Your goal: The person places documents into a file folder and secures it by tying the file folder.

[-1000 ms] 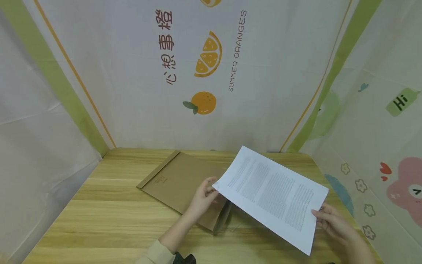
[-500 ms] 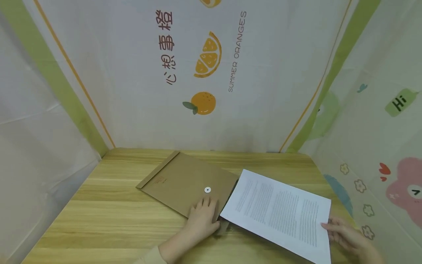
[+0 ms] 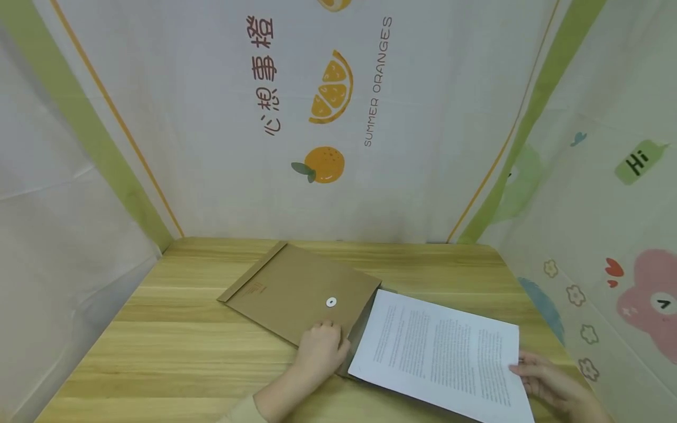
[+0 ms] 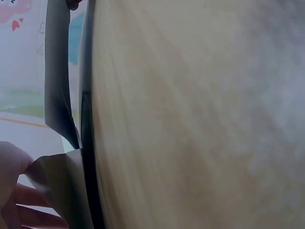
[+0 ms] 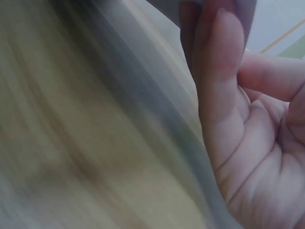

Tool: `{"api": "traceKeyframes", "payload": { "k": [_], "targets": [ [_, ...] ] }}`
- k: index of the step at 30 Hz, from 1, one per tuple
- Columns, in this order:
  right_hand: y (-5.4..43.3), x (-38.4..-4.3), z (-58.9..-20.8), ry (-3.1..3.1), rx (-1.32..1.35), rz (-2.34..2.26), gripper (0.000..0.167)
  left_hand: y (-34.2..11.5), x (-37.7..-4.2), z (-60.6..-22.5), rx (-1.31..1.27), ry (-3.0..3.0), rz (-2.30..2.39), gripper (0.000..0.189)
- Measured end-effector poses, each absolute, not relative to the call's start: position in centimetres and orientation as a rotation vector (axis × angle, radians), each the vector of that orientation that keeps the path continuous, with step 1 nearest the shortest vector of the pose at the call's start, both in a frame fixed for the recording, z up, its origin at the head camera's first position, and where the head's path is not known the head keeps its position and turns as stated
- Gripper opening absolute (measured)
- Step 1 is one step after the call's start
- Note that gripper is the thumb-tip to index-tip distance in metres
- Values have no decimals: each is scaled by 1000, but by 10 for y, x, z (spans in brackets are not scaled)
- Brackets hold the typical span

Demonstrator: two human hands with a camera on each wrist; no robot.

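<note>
A brown kraft-paper document envelope (image 3: 301, 282) lies slanted on the table, its opening toward the right. My left hand (image 3: 319, 349) pinches the envelope's upper layer at the open end; in the left wrist view that lifted edge (image 4: 59, 183) bends between thumb and fingers. White printed sheets (image 3: 439, 358) lie to the right, their left edge over the envelope's open flap and apparently against the mouth. At their right edge, my right hand (image 3: 547, 379) holds the paper between thumb and fingers. The right wrist view shows the thumb and curled fingers (image 5: 221, 95) close up.
The wood-grain table (image 3: 158, 346) spreads out around the envelope. A white curtain (image 3: 412, 188) with orange prints hangs behind it, and another printed curtain (image 3: 587, 223) runs along the right side. A white round button (image 3: 331, 302) sits on the envelope.
My left hand has left the paper's corner and taken hold of the envelope's open end. The sheets have come down and then shifted left onto the flap, with the right hand still holding them.
</note>
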State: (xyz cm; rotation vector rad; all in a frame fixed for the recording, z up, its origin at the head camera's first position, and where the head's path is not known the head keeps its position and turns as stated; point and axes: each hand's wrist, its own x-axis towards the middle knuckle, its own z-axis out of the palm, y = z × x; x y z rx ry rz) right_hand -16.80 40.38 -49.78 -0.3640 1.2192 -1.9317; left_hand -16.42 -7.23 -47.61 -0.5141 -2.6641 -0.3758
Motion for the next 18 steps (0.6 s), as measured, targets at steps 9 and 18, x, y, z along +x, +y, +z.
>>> {"api": "traceKeyframes", "payload": {
  "k": [9,18],
  "targets": [
    [389,-174,-501,1197,-425,-1957,52,-74,-162,-473,-555,-2632,-230,29],
    [371,-181,-504,1160,-463,-2014,54,-75,-159,-470,-568,-2607,-225,31]
  ]
}}
